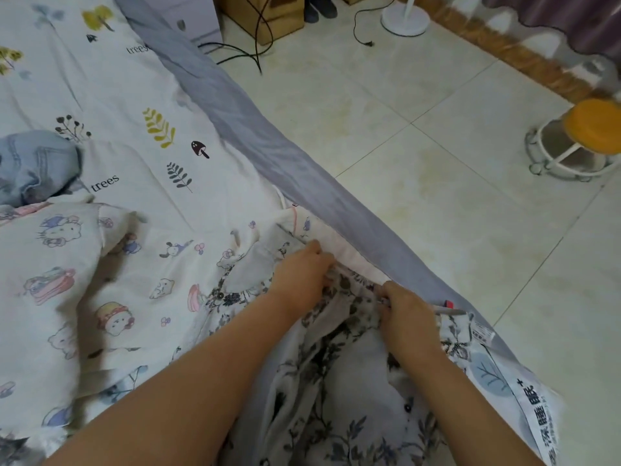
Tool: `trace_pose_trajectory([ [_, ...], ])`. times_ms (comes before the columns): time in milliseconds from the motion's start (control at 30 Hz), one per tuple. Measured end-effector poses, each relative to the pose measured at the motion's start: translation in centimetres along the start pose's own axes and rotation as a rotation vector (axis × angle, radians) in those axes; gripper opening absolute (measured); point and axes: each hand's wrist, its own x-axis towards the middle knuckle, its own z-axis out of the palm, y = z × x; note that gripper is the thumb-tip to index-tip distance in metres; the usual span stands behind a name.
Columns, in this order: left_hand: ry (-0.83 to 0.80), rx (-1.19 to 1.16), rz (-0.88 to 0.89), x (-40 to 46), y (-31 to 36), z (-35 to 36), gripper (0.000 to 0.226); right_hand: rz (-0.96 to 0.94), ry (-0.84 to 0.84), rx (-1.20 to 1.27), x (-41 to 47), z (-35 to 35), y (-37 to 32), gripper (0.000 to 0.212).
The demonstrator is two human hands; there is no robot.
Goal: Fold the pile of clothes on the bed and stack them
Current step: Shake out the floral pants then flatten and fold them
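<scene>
Pinching floral garment [336, 391] between left hand [304, 274] and right hand [408, 316], apparently by its edge.

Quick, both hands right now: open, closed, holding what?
Left hand: closed, gripping the floral garment at its far edge.
Right hand: closed, pinching the same garment's edge.

White garment [339, 381] with dark floral print; pale blue jeans [37, 164].

Orange stool [584, 136], fan base [405, 19]
</scene>
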Motion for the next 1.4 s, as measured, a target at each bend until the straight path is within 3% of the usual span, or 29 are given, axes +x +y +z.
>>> trace_pose_trajectory([
  [100,0.211,-0.133,-0.091,-0.1,0.1,0.2,0.016,0.027,-0.009,0.253,-0.9,-2.2,0.7,0.015],
  [200,0.257,-0.159,-0.175,0.0,0.9,1.0,0.015,-0.033,0.039,0.387,-2.1,-5.6,1.0,0.028],
  [267,0.166,-0.196,-0.147,0.2,1.5,1.5,0.021,-0.06,0.051,0.479,-2.5,-7.5,0.8,0.037],
  [333,0.021,-0.376,-0.114,0.2,1.9,1.5,0.025,-0.072,0.063,0.521,-2.2,-8.0,0.1,0.037],
  [433,-0.162,-1.027,-0.315,-1.1,1.5,0.2,0.044,-0.045,0.092,0.472,-0.6,-6.5,-1.0,0.03],
  [467,-0.19,-1.097,-0.327,-1.7,1.1,0.0,0.048,-0.029,0.092,0.435,0.2,-5.6,-1.2,0.023],
  [500,-0.21,-1.047,-0.29,-2.4,0.7,-0.1,0.047,0.004,0.072,0.363,0.9,-4.5,-1.4,0.011],
  [533,-0.246,-0.949,-0.246,-3.1,0.3,0.1,0.042,0.05,0.037,0.236,1.6,-3.5,-1.7,0.014],
  [600,-0.357,-0.771,-0.246,-4.1,0.1,0.8,0.043,0.077,-0.083,-0.024,2.5,-1.3,-2.1,0.043],
  [667,-0.369,-0.65,-0.318,-4.6,0.1,1.7,0.051,0.048,-0.171,-0.159,3.0,0.6,-2.5,0.048],
  [700,-0.334,-0.603,-0.344,-4.8,0.1,2.0,0.044,0.037,-0.203,-0.189,3.2,1.3,-2.6,0.045],
  [867,0.003,-0.501,-0.389,-6.3,-0.1,2.1,0.02,0.0,-0.066,-0.198,4.5,2.3,-2.2,0.037],
  [933,0.267,-0.22,-0.338,-8.0,-0.8,1.6,0.019,0.02,-0.061,-0.082,4.5,2.3,-2.2,0.042],
  [1000,0.383,0.066,-0.427,-10.2,-2.6,1.4,0.032,0.043,-0.167,0.012,4.4,2.3,-2.0,0.041],
  [1067,0.166,0.152,-0.635,-12.4,-4.6,0.8,0.039,0.022,-0.242,-0.074,4.7,1.6,-1.8,0.037],
  [1133,0.014,0.031,-0.682,-14.1,-7.0,0.7,0.028,0.035,-0.228,-0.154,5.5,0.4,-2.0,0.035],
  [1200,0.139,-0.077,-0.628,-14.5,-8.4,-0.3,0.02,0.085,-0.188,-0.209,6.3,-0.5,-2.4,0.032],
  [1267,0.323,-0.036,-0.59,-13.5,-9.0,-1.5,0.026,0.143,-0.139,-0.295,6.6,-0.8,-2.9,0.034],
  [1367,0.258,0.139,-0.567,-12.4,-8.6,-1.6,0.044,0.209,-0.025,-0.323,6.2,0.0,-3.9,0.025],
  [1400,0.262,0.213,-0.542,-12.6,-8.4,-1.2,0.051,0.219,0.022,-0.33,5.7,0.6,-4.3,0.033],
])
